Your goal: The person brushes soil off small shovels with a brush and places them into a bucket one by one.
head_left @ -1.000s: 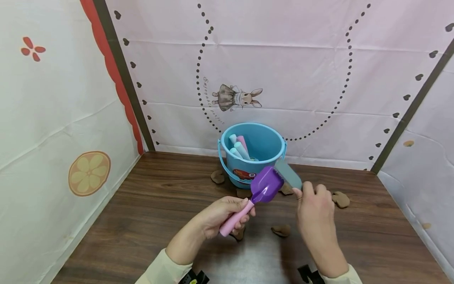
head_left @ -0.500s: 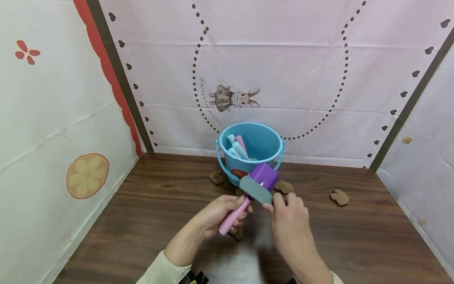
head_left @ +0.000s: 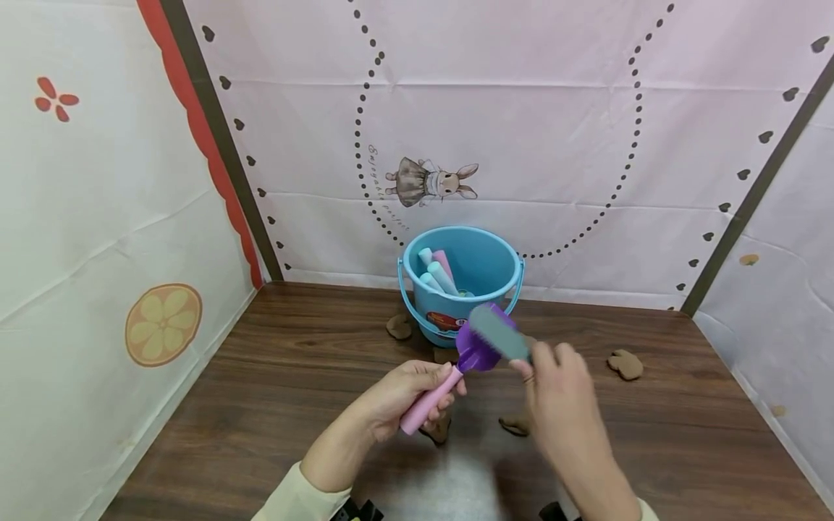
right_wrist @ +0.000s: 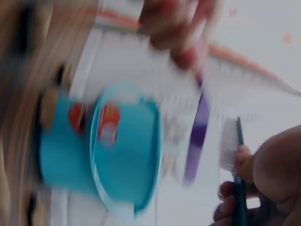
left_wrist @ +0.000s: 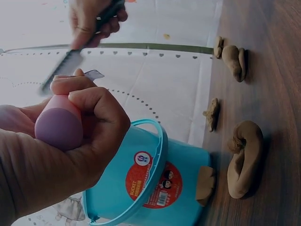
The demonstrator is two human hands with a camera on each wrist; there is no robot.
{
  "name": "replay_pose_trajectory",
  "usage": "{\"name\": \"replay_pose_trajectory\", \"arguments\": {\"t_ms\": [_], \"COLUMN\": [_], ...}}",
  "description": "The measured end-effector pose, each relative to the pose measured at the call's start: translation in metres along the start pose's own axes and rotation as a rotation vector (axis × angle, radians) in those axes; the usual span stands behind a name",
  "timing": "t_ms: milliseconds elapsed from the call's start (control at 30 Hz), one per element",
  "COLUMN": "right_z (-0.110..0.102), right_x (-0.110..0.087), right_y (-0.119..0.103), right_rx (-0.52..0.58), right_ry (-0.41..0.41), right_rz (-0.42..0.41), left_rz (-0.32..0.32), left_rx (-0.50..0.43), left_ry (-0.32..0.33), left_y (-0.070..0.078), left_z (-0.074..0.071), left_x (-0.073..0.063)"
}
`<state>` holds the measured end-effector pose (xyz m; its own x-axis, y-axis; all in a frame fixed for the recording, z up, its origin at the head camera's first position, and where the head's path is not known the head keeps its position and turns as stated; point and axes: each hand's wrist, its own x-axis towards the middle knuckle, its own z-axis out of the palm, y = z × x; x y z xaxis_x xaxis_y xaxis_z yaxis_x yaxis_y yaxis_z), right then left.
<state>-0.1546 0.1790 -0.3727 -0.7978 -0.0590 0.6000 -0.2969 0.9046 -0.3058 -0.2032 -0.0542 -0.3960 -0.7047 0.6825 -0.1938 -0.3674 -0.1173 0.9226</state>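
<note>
In the head view my left hand [head_left: 407,398] grips the pink handle of a toy shovel [head_left: 433,399] whose purple scoop points up and away. My right hand [head_left: 563,405] holds a grey-green brush [head_left: 498,331] by its handle, its head in front of the scoop. Pale bristles show on the brush [right_wrist: 229,143] in the right wrist view, a small gap apart from the shovel [right_wrist: 197,136]. That view is blurred. The rounded handle end of the shovel [left_wrist: 59,127] faces the left wrist camera, my fingers curled round it.
Behind the hands stands a blue bucket [head_left: 423,300] holding several pale blue and pink handles. Brown clay-like lumps lie around it on the wooden table [head_left: 280,376], such as one lump [head_left: 625,365] at the right. Printed cloth walls [head_left: 554,145] enclose the table.
The brush swept left and toward me across the shovel, then back up to the right over the scoop. My left hand and the shovel stayed nearly still.
</note>
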Motion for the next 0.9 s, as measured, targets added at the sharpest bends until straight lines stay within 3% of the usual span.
{"name": "replay_pose_trajectory", "arguments": {"t_ms": [167, 400, 567, 767, 900], "right_z": [0.008, 0.007, 0.002, 0.010, 0.017], "right_x": [-0.008, 0.002, 0.002, -0.009, -0.012], "right_y": [-0.018, 0.012, 0.021, -0.009, -0.016], "right_rx": [-0.003, -0.033, -0.046, -0.055, -0.137], "right_ry": [-0.098, -0.033, 0.000, -0.056, -0.013], "right_rz": [-0.075, 0.069, 0.105, -0.036, -0.074], "left_rz": [-0.007, 0.001, -0.006, -0.013, -0.014], "left_rx": [0.008, 0.028, 0.025, 0.019, 0.020], "left_ry": [0.016, -0.002, -0.009, 0.028, 0.017], "left_y": [0.001, 0.001, 0.000, -0.001, -0.001], "left_z": [0.000, 0.001, 0.000, -0.002, -0.002], "left_x": [-0.001, -0.002, -0.001, -0.001, -0.001]}}
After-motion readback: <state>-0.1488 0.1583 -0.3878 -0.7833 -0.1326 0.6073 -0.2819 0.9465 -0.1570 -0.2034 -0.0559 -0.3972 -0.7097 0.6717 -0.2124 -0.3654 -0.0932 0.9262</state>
